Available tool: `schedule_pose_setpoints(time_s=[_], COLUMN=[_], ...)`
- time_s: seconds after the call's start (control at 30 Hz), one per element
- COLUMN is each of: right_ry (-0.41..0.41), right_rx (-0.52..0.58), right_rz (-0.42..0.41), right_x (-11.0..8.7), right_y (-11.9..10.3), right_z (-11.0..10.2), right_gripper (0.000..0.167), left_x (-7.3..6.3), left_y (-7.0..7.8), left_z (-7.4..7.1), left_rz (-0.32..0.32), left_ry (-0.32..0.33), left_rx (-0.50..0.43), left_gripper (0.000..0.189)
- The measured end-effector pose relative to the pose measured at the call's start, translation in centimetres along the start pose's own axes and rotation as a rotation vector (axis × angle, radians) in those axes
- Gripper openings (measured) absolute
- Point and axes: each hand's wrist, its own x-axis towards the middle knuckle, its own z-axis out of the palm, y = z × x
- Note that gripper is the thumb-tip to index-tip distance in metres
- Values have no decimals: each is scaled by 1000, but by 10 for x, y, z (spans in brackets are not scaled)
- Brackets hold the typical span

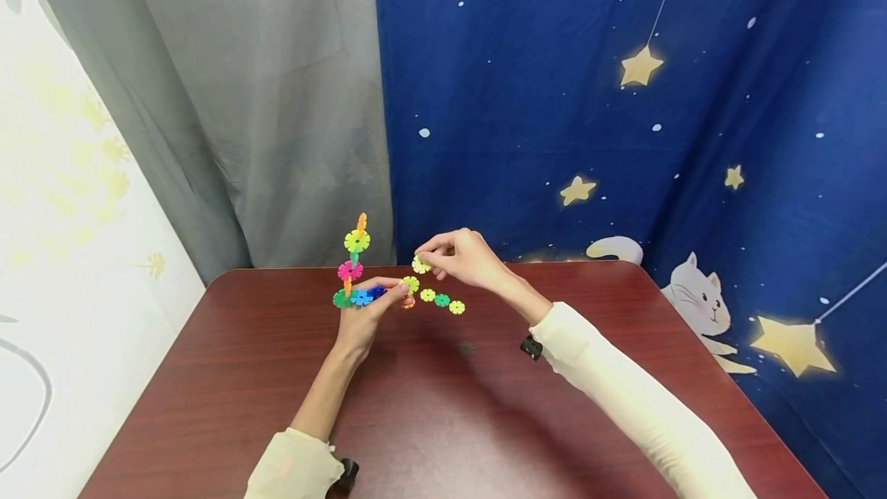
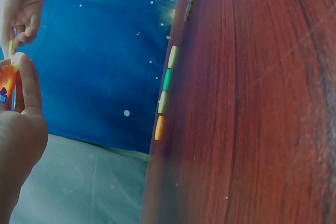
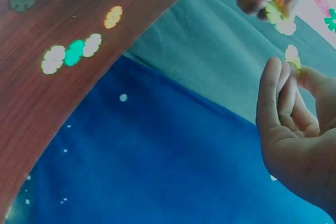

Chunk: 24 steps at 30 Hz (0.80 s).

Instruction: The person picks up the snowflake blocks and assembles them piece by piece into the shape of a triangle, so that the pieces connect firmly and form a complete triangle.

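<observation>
My left hand (image 1: pixel 360 326) grips a chain of interlocking flower-shaped plastic discs above the table. From the chain's left end, pink (image 1: pixel 349 271), yellow-green (image 1: pixel 357 241) and orange discs rise upright; green and blue (image 1: pixel 362 297) discs run along the hand. A yellow-green disc (image 1: pixel 412 284) sticks out at the left thumb and fingertips, beside an orange one. Between thumb and fingers, my right hand (image 1: pixel 474 259) pinches a single pale yellow disc (image 1: pixel 420 265). That disc is held a small gap away from the chain's yellow-green end, as the right wrist view also shows.
On the table (image 1: pixel 416 422) near its far edge lie a green disc (image 3: pixel 74 52) between two yellow ones (image 3: pixel 53 59), and an orange disc (image 3: pixel 113 17). A dark greyish disc (image 1: pixel 467 346) lies nearer. Grey and blue curtains (image 1: pixel 485 98) hang behind the table.
</observation>
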Motion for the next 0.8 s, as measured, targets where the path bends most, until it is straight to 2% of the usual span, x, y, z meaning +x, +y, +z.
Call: schedule_pose_setpoints(time_s=[0.3, 0.5, 0.8], right_ry=[-45, -37, -59], right_rx=[-4, -8, -42], right_rz=[42, 65, 107], right_x=[0, 1, 3], right_y=[-12, -19, -28], right_z=[1, 2, 2], right_gripper=[15, 14, 11], left_x=[1, 0, 0], left_y=[1, 2, 1], left_z=[0, 1, 2], left_rz=[10, 36, 54], left_ry=[3, 12, 3], left_rx=[4, -8, 29], left_gripper=[28, 25, 26])
